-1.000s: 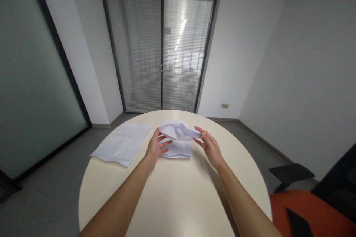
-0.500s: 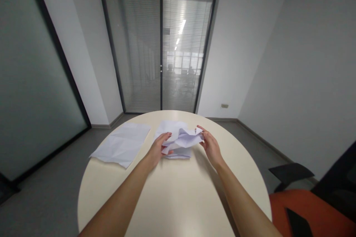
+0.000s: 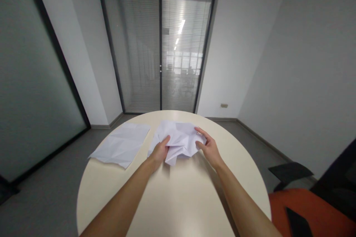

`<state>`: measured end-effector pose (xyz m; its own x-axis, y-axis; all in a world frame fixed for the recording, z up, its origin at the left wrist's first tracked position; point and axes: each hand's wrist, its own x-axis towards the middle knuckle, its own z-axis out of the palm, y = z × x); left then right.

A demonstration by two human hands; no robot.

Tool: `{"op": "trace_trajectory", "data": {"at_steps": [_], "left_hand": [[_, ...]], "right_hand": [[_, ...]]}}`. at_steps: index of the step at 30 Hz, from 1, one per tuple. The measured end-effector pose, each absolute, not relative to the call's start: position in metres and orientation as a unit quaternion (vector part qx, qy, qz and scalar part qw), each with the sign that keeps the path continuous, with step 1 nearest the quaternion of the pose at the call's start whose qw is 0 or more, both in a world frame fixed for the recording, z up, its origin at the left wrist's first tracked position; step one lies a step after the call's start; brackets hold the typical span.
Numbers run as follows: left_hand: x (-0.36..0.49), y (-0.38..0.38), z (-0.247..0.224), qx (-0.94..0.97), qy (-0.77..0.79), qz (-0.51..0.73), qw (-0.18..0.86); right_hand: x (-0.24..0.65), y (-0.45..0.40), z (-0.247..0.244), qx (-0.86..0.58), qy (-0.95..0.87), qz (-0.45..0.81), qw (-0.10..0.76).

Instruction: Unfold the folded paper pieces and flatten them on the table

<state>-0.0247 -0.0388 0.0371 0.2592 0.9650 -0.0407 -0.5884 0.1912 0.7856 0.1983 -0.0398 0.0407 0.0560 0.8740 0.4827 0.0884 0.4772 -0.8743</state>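
Note:
A crumpled white sheet of paper (image 3: pixel 182 139) is held between my two hands above the round table. My left hand (image 3: pixel 160 152) pinches its left side, thumb on top and the other fingers mostly hidden. On the right edge, my right hand (image 3: pixel 208 146) grips the paper between thumb and fingers. Beneath and behind the crumpled sheet, more white paper (image 3: pixel 157 133) lies on the table. Another creased white sheet (image 3: pixel 122 144) rests flat to the left, touched by neither hand.
The cream round table (image 3: pixel 172 207) fills the lower middle. A chair with an orange seat (image 3: pixel 300 211) and black armrest (image 3: pixel 290 171) stands at the right. Beyond the table is a glass partition with blinds (image 3: pixel 133 52).
The held paper has spread wider, and a folded corner now hangs toward me. My left hand has shifted slightly nearer to me, its thumb now on top of the sheet.

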Motion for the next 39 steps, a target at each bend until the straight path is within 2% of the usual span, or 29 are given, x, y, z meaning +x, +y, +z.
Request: {"op": "trace_trajectory", "data": {"at_steps": [4,12,17,27,39], "left_hand": [[-0.028,-0.037,0.043,0.292,0.299,0.533,0.736],[-0.036,-0.042,0.052,0.248,0.232,0.522,0.783],[-0.035,-0.041,0.052,0.251,0.241,0.543,0.764],[-0.035,-0.046,0.056,0.236,0.234,0.532,0.779],[-0.049,-0.041,0.061,0.222,0.231,0.617,0.718]], "right_hand": [[0.198,-0.040,0.039,-0.408,-0.613,0.300,0.607],[0.198,-0.033,0.034,-0.426,-0.559,0.310,0.641],[0.198,-0.036,0.037,-0.468,-0.537,0.357,0.604],[0.199,-0.037,0.039,-0.386,-0.482,0.451,0.645],[0.202,-0.037,0.041,-0.404,-0.468,0.468,0.631]]}}
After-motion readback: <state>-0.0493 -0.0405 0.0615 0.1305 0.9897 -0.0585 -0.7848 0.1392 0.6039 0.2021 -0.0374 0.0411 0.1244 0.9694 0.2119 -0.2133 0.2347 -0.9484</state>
